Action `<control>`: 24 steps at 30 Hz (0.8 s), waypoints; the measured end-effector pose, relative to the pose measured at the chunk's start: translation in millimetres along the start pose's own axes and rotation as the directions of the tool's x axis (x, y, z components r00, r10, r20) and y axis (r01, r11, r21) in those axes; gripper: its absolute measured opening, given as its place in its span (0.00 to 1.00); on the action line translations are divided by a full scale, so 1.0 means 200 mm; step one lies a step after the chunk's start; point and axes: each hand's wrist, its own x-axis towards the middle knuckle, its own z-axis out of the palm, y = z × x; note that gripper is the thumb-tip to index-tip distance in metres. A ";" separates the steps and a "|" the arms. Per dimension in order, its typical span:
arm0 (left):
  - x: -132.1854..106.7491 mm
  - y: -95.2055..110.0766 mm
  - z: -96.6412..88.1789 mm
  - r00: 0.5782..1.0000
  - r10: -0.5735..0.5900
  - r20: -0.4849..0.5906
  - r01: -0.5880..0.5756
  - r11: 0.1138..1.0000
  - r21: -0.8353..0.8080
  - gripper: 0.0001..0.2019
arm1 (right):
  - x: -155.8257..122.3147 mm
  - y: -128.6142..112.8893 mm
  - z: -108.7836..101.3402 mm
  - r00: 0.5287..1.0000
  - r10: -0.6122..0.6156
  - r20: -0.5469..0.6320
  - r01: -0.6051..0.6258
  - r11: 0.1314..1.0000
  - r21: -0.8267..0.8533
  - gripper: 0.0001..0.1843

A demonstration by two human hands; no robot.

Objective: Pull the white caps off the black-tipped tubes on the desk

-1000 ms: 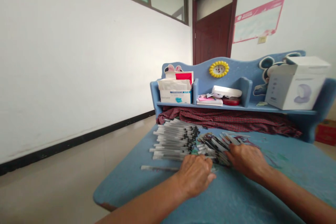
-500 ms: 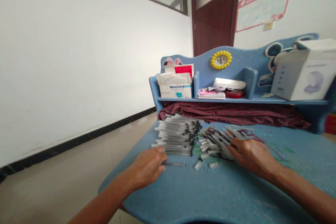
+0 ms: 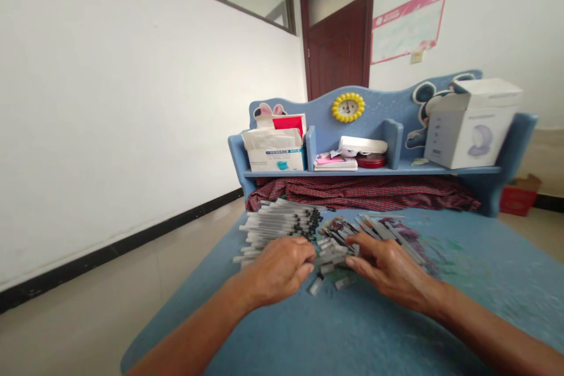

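My left hand [image 3: 285, 267] is closed in front of the stacked pens, and its fingers hide most of the pen it grips. My right hand [image 3: 388, 264] is over the loose pile, thumb and forefinger apart, the fingertips close to several clear pen caps [image 3: 326, 245]. On the left, a thick row of clear-barrelled pens [image 3: 271, 223] lies side by side, black ends to the right. More loose pens and slim dark parts [image 3: 370, 226] lie behind my right hand. Two caps lie apart nearer me, one of them a clear cap [image 3: 316, 285].
Everything lies on a blue desk [image 3: 308, 335]. A checked cloth [image 3: 352, 192] is bunched along its back, below a shelf [image 3: 396, 173]. The shelf holds a mask box [image 3: 277, 158], papers [image 3: 335, 163], a red round tin [image 3: 371, 161] and a white carton [image 3: 467, 129].
My left hand has moved right with the pen, in toward the caps. My right hand has come left and its fingers have parted. The whole view has shifted slightly.
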 end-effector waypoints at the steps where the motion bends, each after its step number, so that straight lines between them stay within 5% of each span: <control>1: 0.04 0.02 0.00 1.000 0.026 -0.007 -0.026 1.000 0.001 0.05 | 0.00 0.00 0.00 1.000 -0.011 -0.009 0.011 1.000 0.005 0.13; 7: 0.16 0.02 0.03 0.996 0.071 -0.052 -0.077 0.990 -0.118 0.06 | 0.00 0.09 -0.04 0.999 0.033 0.007 -0.033 0.998 0.060 0.13; 14: 0.17 -0.09 0.06 0.998 0.017 -0.064 -0.036 0.951 -0.307 0.09 | 0.03 0.20 -0.11 0.978 0.187 0.096 -0.210 0.891 0.403 0.15; 20: 0.12 -0.26 0.06 0.958 -0.235 -0.164 0.161 0.915 -0.369 0.11 | 0.05 0.32 -0.21 0.926 0.374 -0.047 -0.306 0.817 0.489 0.18; 24: 0.11 -0.33 0.11 0.897 -0.393 -0.200 0.277 0.854 -0.440 0.12 | 0.05 0.35 -0.19 0.897 0.412 -0.164 -0.361 0.893 0.268 0.16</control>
